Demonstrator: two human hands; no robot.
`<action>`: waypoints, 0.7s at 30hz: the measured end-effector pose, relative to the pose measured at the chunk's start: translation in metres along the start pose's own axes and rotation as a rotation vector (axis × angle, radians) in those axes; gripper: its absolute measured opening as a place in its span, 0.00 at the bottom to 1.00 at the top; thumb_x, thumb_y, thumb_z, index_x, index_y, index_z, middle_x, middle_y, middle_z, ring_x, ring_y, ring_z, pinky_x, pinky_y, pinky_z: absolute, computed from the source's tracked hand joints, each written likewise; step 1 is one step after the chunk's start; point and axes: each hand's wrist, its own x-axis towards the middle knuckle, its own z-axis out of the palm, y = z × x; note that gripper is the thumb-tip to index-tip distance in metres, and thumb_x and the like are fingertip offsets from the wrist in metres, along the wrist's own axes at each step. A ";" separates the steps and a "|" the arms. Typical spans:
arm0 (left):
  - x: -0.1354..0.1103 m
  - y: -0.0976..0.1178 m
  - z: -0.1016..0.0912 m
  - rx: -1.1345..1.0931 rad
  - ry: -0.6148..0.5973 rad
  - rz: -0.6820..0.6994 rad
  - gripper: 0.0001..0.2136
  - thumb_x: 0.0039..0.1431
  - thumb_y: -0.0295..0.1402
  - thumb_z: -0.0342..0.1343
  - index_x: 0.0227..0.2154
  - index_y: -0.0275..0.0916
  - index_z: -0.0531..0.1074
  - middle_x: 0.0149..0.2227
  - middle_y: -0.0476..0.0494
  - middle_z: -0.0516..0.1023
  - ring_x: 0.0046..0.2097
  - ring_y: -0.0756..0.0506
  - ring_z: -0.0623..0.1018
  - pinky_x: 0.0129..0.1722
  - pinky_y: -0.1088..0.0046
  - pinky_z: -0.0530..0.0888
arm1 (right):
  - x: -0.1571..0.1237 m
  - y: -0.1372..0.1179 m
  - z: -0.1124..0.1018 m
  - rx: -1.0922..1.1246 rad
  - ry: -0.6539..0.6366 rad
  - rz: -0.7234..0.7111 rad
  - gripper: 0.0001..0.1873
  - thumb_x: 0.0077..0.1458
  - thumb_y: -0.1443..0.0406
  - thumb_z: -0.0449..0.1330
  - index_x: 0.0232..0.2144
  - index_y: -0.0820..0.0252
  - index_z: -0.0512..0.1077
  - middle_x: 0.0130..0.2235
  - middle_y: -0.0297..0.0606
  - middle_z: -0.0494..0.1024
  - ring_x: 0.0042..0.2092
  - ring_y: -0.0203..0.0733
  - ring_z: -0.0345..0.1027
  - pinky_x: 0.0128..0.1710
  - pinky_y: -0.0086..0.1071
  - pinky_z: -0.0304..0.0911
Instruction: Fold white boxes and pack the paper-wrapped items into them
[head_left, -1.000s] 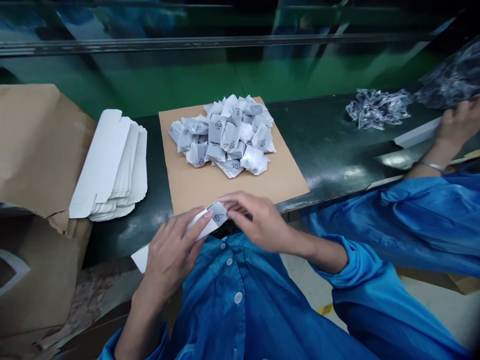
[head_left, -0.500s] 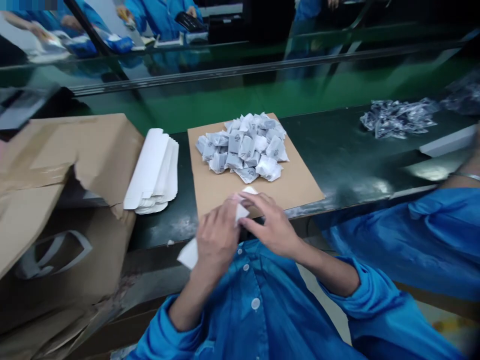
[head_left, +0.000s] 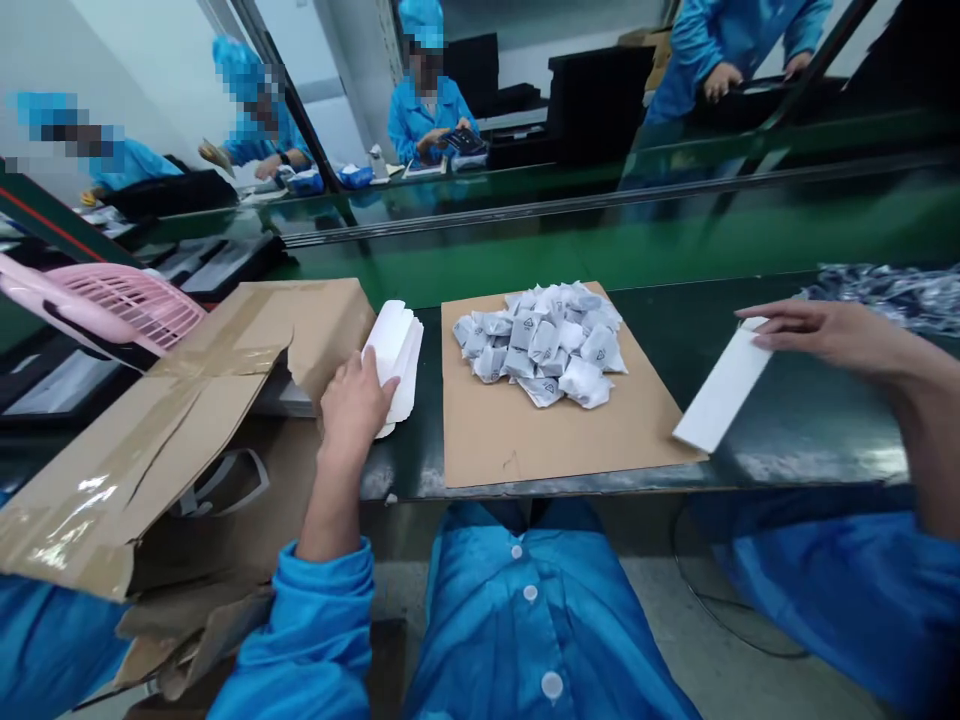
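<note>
My left hand (head_left: 355,400) curls its fingers over the near end of a stack of flat white cartons (head_left: 399,350) lying on the dark green belt, beside a torn cardboard box (head_left: 225,370). Out to the right, my right hand (head_left: 814,333) grips the far end of a long white box (head_left: 716,400), fingers laid over its top. The box slants down toward the corner of a brown cardboard sheet (head_left: 555,440). A heap of small white sachets (head_left: 541,340) sits on the far half of that sheet, between my two hands.
A pile of clear plastic wrappers (head_left: 892,290) lies at the far right of the belt (head_left: 795,440). A pink fan (head_left: 112,305) stands behind the torn box. A green rail and glass divider (head_left: 600,200) run across the back, with several people in blue beyond.
Both hands left the box they held together at my chest. My left hand went left to the carton stack, my right hand carried the white box out to the right. The view tilted up.
</note>
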 end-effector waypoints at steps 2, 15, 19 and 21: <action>0.005 -0.008 0.008 0.041 -0.042 -0.020 0.18 0.65 0.37 0.46 0.49 0.32 0.73 0.47 0.27 0.79 0.47 0.32 0.79 0.43 0.56 0.75 | 0.025 0.006 -0.004 -0.215 0.035 0.036 0.18 0.51 0.73 0.67 0.46 0.68 0.79 0.38 0.53 0.82 0.40 0.42 0.75 0.41 0.40 0.61; -0.029 0.017 0.013 -0.166 0.351 -0.054 0.17 0.67 0.36 0.45 0.47 0.36 0.77 0.48 0.29 0.80 0.46 0.35 0.82 0.42 0.59 0.76 | -0.146 -0.176 0.234 0.714 -0.417 -0.534 0.29 0.61 0.54 0.58 0.61 0.58 0.62 0.57 0.50 0.72 0.49 0.44 0.73 0.47 0.39 0.70; -0.111 0.057 0.022 -0.403 0.366 0.237 0.15 0.64 0.40 0.53 0.48 0.41 0.77 0.47 0.39 0.82 0.48 0.43 0.82 0.49 0.68 0.77 | -0.149 -0.196 0.259 0.920 -0.468 -0.321 0.29 0.63 0.52 0.50 0.60 0.64 0.58 0.56 0.50 0.71 0.51 0.45 0.69 0.47 0.36 0.68; -0.142 0.059 0.017 -0.733 0.365 0.350 0.26 0.59 0.40 0.61 0.60 0.41 0.67 0.59 0.36 0.74 0.59 0.40 0.75 0.57 0.64 0.73 | -0.141 -0.183 0.244 0.859 -0.501 -0.324 0.24 0.60 0.54 0.56 0.52 0.65 0.67 0.48 0.45 0.75 0.46 0.45 0.70 0.42 0.34 0.67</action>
